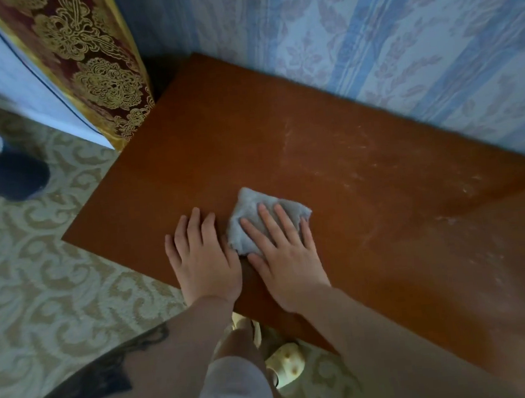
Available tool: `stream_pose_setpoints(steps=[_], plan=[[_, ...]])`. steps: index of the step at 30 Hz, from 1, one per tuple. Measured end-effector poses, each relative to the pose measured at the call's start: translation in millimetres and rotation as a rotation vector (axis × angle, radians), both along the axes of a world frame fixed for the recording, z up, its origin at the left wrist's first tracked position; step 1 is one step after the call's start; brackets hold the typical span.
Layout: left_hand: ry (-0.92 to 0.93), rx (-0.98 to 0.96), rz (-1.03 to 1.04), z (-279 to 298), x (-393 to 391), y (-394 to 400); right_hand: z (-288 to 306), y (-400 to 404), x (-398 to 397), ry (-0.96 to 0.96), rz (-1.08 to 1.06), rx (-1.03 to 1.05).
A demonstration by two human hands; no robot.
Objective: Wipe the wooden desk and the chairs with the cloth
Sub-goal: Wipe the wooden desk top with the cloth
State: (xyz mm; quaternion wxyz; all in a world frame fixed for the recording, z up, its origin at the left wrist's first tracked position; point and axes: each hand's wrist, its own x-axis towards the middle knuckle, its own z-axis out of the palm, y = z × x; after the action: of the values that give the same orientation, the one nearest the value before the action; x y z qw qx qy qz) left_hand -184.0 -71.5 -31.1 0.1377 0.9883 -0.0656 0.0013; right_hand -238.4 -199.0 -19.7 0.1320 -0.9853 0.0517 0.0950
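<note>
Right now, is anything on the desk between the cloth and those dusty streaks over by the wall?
Nothing visible. The wooden desk is bare between the grey cloth under the right hand and the dusty streaks.

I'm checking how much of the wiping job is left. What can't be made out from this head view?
- Chairs: none in the head view.
- Wooden desk: its right end runs past the frame edge.
- Desk under the cloth and both hands, left hand and right hand: covered, so its state is unknown.
- Dark bin: cut by the left edge.
</note>
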Motion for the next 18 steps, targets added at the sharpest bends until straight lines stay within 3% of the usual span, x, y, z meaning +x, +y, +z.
stream_pose_setpoints(steps=[2, 3, 6, 8, 9, 12, 13, 14, 17, 18], plan=[[0.013, 0.002, 0.008, 0, 1, 0, 3, -26, 18, 0.019, 0.083, 0.062], [0.020, 0.003, 0.011, 0, 1, 0, 0, -40, 18, 0.007, 0.003, 0.095], [0.045, 0.017, 0.006, 0, 2, -1, -8, -45, -15, -0.087, -0.531, 0.003], [0.053, 0.033, 0.005, 1, 2, -2, -12, -20, -34, -0.093, -0.666, -0.024], [0.059, 0.040, 0.007, 1, 1, -3, -11, -9, -37, -0.072, -0.587, 0.008], [0.069, 0.023, 0.027, 5, 2, -5, -3, -22, -31, -0.047, -0.066, 0.061], [0.089, -0.003, 0.069, 8, 6, -8, -2, -37, -31, -0.046, -0.011, 0.066], [0.124, -0.041, 0.134, 10, 13, -13, -3, -50, -34, -0.040, -0.094, 0.061], [0.168, -0.177, 0.246, 18, 35, -37, -7, -49, -57, -0.095, -0.828, 0.006], [0.154, -0.211, 0.208, 19, 42, -46, -8, -35, -59, -0.103, -0.924, -0.010]])
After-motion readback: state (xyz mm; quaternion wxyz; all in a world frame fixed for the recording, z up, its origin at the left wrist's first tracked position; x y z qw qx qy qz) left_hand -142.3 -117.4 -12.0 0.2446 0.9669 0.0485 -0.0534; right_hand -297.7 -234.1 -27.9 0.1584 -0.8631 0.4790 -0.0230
